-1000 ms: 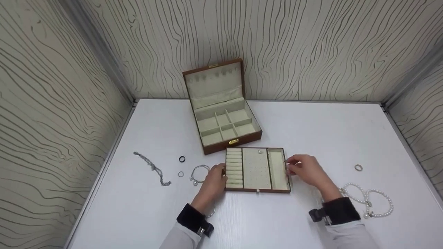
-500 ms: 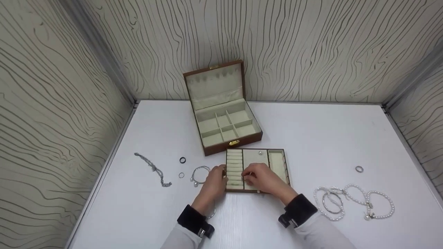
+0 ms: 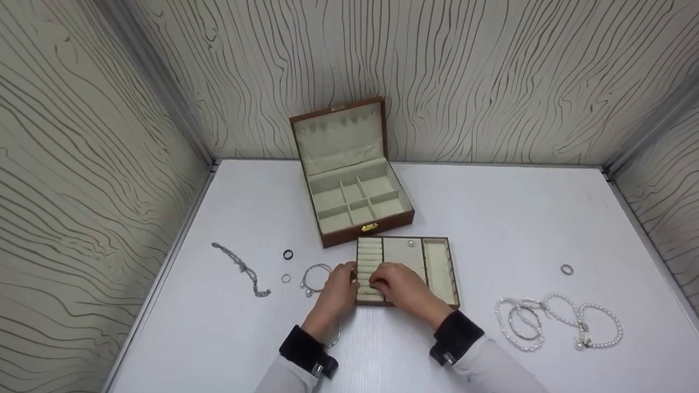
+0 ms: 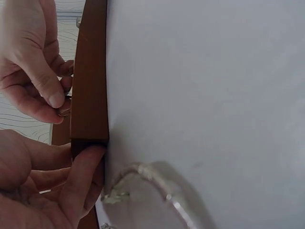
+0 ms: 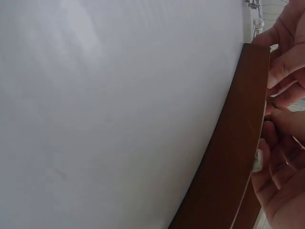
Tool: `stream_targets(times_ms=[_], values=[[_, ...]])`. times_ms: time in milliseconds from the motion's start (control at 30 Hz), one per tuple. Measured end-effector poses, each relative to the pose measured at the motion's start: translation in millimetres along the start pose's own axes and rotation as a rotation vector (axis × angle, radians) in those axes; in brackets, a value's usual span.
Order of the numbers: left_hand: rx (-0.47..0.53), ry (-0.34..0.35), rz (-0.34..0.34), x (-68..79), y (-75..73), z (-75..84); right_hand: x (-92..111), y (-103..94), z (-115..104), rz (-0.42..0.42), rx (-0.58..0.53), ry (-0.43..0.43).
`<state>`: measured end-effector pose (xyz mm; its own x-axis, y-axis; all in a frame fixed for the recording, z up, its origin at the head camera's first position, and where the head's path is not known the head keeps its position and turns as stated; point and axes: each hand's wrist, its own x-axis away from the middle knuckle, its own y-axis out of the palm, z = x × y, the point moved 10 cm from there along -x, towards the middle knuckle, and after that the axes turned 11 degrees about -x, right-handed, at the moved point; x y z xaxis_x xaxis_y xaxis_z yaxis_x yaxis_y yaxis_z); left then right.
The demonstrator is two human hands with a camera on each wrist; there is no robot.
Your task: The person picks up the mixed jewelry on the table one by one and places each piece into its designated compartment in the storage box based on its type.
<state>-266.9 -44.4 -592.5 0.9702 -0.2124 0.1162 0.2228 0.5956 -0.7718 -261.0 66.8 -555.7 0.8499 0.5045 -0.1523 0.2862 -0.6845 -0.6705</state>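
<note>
A brown jewelry tray (image 3: 408, 303) with cream lining lies on the table. It has ring rolls at left, a flat panel with a pearl earring (image 3: 410, 243), and a long compartment at right. My left hand (image 3: 338, 288) grips the tray's left side, its fingertips at the corner in the left wrist view. Over the ring rolls (image 3: 370, 251), my right hand (image 3: 404, 288) pinches a small, thin, curved ring (image 4: 63, 113), mostly covered by the fingers. Beside the left hand lies a charm bracelet (image 3: 311, 266); another bracelet (image 3: 334, 341) is partly hidden by that wrist.
Behind the tray stands an open brown jewelry box (image 3: 367, 234) with divided compartments. A silver chain bracelet (image 3: 241, 267), a black ring (image 3: 288, 254) and a thin ring (image 3: 286, 278) lie left. Pearl strands (image 3: 603, 345), a bangle (image 3: 511, 322) and another ring (image 3: 567, 269) lie right.
My right hand has left the tray's right side and moved left across the panel to the ring rolls. The left hand has kept its grip on the tray's left side.
</note>
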Motion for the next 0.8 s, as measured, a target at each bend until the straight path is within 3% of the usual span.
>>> stream_targets(times_ms=[233, 500, 800], values=[[0.016, -0.015, -0.004, 0.6, 1.2, -1.5, 0.0, 0.7, 0.3, 0.021, 0.009, -0.010], [-0.044, 0.028, 0.024, 0.5, -0.3, 2.0, 1.4, 7.8, -2.5, 0.000, 0.057, -0.028], [-0.033, 0.034, 0.037, 0.1, -1.7, 3.8, 2.3, 7.6, -4.1, 0.052, 0.096, -0.028]])
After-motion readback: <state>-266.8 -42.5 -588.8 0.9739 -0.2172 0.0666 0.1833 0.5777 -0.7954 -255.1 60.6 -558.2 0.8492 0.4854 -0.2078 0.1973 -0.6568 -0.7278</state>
